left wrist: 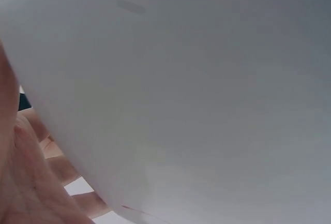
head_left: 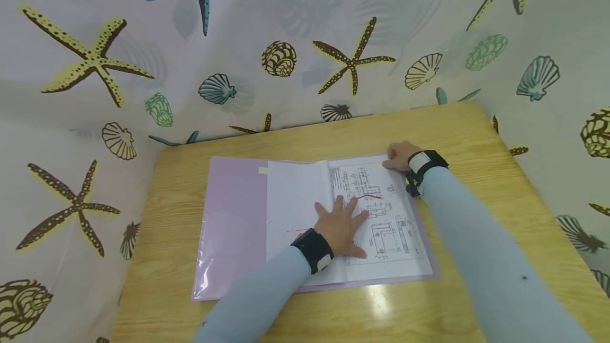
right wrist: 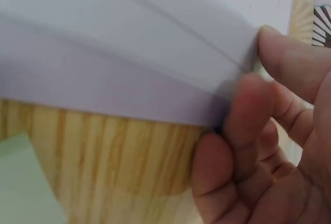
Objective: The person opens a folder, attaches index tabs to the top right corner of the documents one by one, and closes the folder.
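A lilac folder [head_left: 233, 221] lies spread on the wooden table, with a white page [head_left: 293, 195] left of the fold and a page of technical line drawings [head_left: 397, 258] on the right. My left hand [head_left: 339, 229], fingers spread, rests on the pages near the fold. At the upper right corner, my right hand [head_left: 399, 156] pinches the page edge; the right wrist view shows the thumb [right wrist: 289, 58] on top and curled fingers [right wrist: 243, 115] at the edge. White paper [left wrist: 181, 105] fills most of the left wrist view beside the left hand [left wrist: 31, 182]. A red line [head_left: 369, 196] crosses the drawings.
The wooden table [head_left: 167, 237] extends around the folder. Cloth with starfish and shells [head_left: 305, 9] hangs behind and at both sides. A pale tab [head_left: 263, 170] marks the white page's top left. Pale green material [right wrist: 26, 182] shows low in the right wrist view.
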`<state>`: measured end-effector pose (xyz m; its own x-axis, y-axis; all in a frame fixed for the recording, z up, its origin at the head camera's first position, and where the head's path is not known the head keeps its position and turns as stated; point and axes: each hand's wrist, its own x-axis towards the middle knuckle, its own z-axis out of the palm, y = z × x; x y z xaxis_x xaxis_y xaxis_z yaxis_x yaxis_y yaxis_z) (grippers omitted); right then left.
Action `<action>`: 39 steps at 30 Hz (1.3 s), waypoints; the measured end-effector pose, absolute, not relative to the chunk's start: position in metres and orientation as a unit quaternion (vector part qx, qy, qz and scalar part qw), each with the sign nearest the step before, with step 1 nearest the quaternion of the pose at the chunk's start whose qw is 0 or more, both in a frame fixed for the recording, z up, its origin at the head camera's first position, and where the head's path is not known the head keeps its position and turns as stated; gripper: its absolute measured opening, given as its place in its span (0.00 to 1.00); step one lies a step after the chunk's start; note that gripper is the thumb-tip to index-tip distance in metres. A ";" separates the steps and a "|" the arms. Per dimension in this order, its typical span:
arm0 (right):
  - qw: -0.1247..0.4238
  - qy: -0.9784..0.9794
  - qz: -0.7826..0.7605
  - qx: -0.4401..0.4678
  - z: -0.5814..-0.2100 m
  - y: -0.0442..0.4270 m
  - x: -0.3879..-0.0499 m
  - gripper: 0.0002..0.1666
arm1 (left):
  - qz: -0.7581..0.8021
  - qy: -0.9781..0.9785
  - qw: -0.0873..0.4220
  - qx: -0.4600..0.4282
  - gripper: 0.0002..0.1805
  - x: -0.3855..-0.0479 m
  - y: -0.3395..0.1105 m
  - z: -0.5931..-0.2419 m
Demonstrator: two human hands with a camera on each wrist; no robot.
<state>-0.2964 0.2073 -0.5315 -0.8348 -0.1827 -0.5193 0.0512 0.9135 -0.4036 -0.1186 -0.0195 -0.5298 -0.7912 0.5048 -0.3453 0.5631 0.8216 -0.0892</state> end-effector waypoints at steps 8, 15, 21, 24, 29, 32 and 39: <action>0.351 0.853 -0.385 -0.028 -0.529 0.237 -0.299 0.23 | -0.096 0.941 0.155 0.284 0.59 -0.119 -0.020 -0.527; 0.344 0.862 -0.371 -0.019 -0.524 0.236 -0.300 0.30 | -0.091 0.942 0.157 0.283 0.59 -0.118 -0.020 -0.530; 0.312 0.906 -0.283 -0.052 -0.524 0.222 -0.304 0.35 | -0.095 0.942 0.156 0.283 0.59 -0.118 -0.021 -0.528; 0.285 0.924 -0.248 -0.060 -0.530 0.221 -0.307 0.34 | -0.092 0.942 0.155 0.284 0.59 -0.118 -0.020 -0.527; 0.255 0.938 -0.231 -0.048 -0.548 0.223 -0.311 0.36 | -0.089 0.942 0.156 0.283 0.58 -0.117 -0.019 -0.527; 0.232 0.950 -0.203 -0.051 -0.561 0.222 -0.312 0.43 | -0.089 0.943 0.156 0.282 0.59 -0.118 -0.019 -0.529; 0.186 0.968 -0.162 -0.049 -0.568 0.215 -0.311 0.41 | -0.092 0.943 0.147 0.283 0.59 -0.119 -0.020 -0.531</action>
<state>-0.3108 0.2146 -0.5679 -0.9262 -0.1549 -0.3437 -0.0348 0.9429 -0.3313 -0.1192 -0.0195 -0.5312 -0.7971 0.5065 -0.3287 0.5606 0.8230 -0.0913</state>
